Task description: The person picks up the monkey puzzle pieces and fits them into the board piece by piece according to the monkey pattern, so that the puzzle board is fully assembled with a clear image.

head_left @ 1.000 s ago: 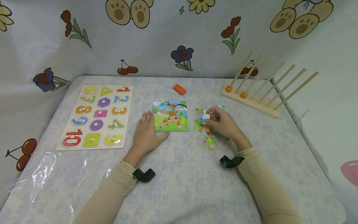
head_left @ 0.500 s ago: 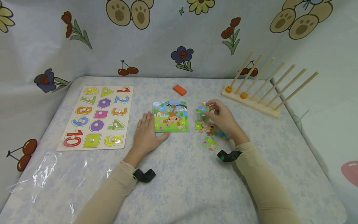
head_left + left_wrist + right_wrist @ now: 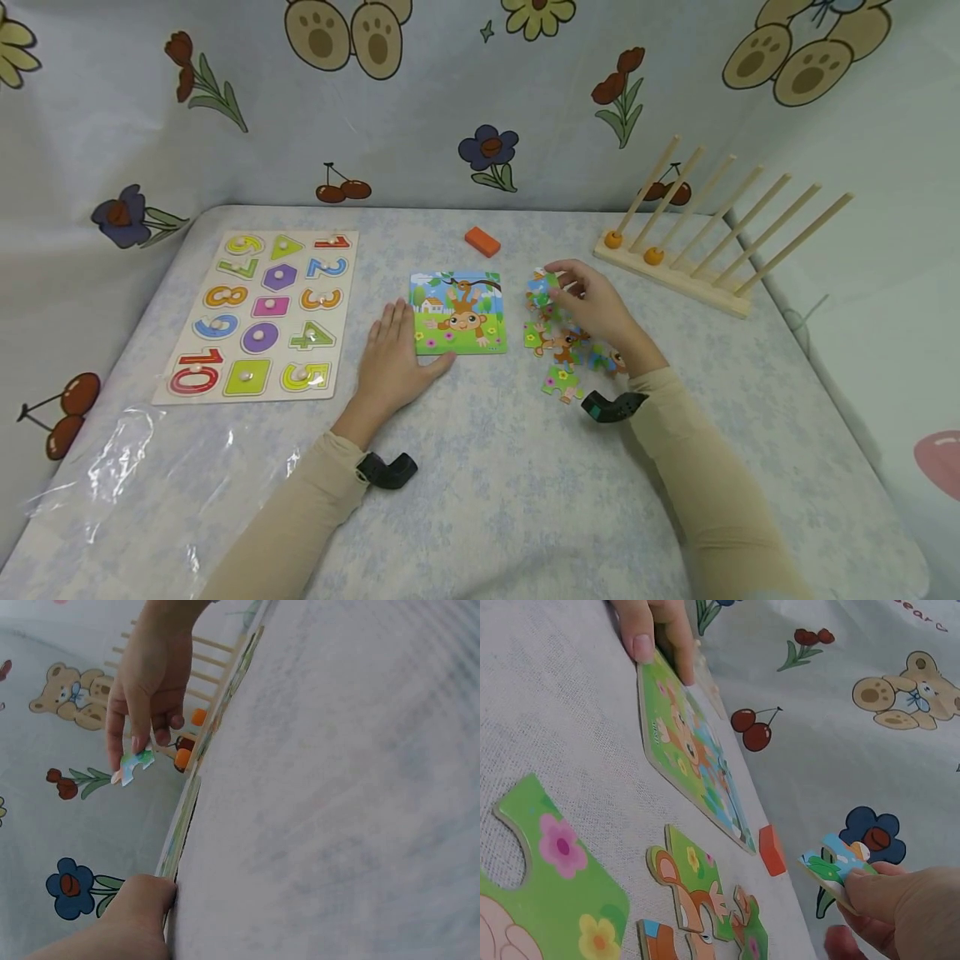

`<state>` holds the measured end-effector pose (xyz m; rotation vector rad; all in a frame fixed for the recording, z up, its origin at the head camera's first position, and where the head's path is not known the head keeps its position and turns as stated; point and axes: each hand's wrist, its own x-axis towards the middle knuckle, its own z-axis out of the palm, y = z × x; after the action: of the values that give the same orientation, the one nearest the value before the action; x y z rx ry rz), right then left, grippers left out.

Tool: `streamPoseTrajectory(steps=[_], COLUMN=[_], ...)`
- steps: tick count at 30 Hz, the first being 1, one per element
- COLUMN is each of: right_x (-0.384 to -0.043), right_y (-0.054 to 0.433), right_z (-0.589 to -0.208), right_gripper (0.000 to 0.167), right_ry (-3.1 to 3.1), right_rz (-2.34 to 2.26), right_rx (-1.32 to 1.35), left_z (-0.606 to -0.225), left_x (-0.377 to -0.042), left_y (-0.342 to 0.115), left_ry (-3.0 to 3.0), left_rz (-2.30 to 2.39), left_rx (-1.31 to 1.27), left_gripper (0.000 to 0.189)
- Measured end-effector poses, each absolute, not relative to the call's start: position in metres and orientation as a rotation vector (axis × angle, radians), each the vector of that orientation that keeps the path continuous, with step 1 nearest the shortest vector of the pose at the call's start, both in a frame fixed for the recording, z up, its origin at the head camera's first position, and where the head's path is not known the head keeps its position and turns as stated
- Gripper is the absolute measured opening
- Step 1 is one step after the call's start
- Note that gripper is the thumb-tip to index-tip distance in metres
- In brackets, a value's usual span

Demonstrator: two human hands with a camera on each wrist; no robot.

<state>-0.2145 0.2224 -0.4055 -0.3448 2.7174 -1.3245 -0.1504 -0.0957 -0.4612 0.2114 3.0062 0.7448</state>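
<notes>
My left hand lies flat with straight fingers at the left and lower edge of a square monkey picture board. In the right wrist view, its fingertips touch the rim of the picture board. My right hand pinches a jigsaw piece with blue and green on it between thumb and fingers. The left wrist view shows this jigsaw piece raised above the table. Below the right hand lie several loose jigsaw pieces, green with flowers and brown monkey parts. Some are partly hidden by the hand.
A wooden number and shape board lies at the left, with clear plastic wrap near its lower corner. An orange block sits behind the picture board. A wooden peg rack with two orange beads stands at the back right.
The right hand has moved slightly up and away toward the back with the jigsaw piece, uncovering more loose pieces beneath it. The left hand has stayed in place.
</notes>
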Motion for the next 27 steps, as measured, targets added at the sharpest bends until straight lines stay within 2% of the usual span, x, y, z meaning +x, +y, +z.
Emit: streamPoseTrajectory(steps=[12, 27], right_x=[-0.221, -0.233], right_y=[0.219, 0.220], right_z=[-0.400, -0.397], right_gripper=[0.041, 0.028], right_ry=[2.565, 2.639], right_rz=[-1.424, -1.316], right_rx=[-0.361, -0.448], left_z=[-0.464, -0.464], left_x=[-0.151, -0.152], left_y=[-0.097, -0.097], left_ry=[3.012, 3.008], left_rz=[0.745, 0.754], left_rx=[0.216, 0.216], left_gripper=[0.110, 0.111])
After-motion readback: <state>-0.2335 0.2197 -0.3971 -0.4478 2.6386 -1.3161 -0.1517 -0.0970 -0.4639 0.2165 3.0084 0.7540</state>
